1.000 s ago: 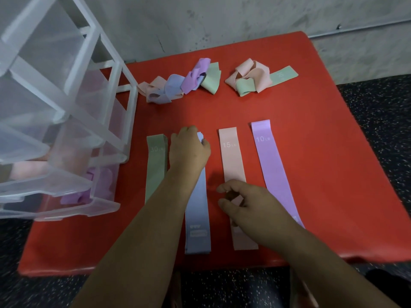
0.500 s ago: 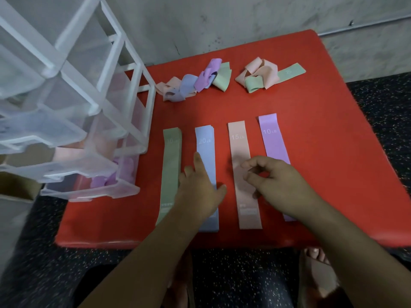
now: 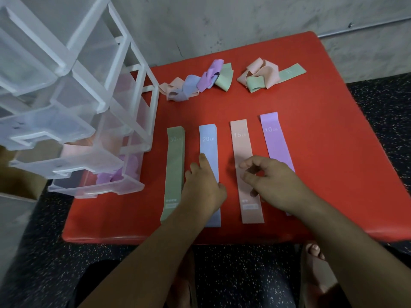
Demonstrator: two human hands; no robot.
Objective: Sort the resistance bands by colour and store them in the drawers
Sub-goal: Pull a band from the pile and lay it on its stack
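Flat stacks of bands lie side by side on the red table [image 3: 322, 152]: green [image 3: 175, 165], blue [image 3: 209, 147], pink [image 3: 241, 150] and purple [image 3: 278, 141]. My left hand [image 3: 203, 190] lies flat on the lower half of the blue stack, fingers spread. My right hand [image 3: 273, 185] hovers over the pink and purple stacks with fingers curled, thumb and forefinger close together, holding nothing that I can see. Two tangled heaps of mixed bands lie at the far side, one heap [image 3: 198, 85] towards the left and the other heap [image 3: 264, 77] to the right.
A clear plastic drawer unit [image 3: 97, 134] stands on the table's left side with its drawers pulled out; pink and purple bands show in the lower ones. A grey wall runs behind the table. Dark speckled floor and my foot [image 3: 313, 252] lie below the near edge.
My left hand slid down the blue stack from its top end towards me and flattened. My right hand stayed curled above the pink stack. The camera view shifted left and back.
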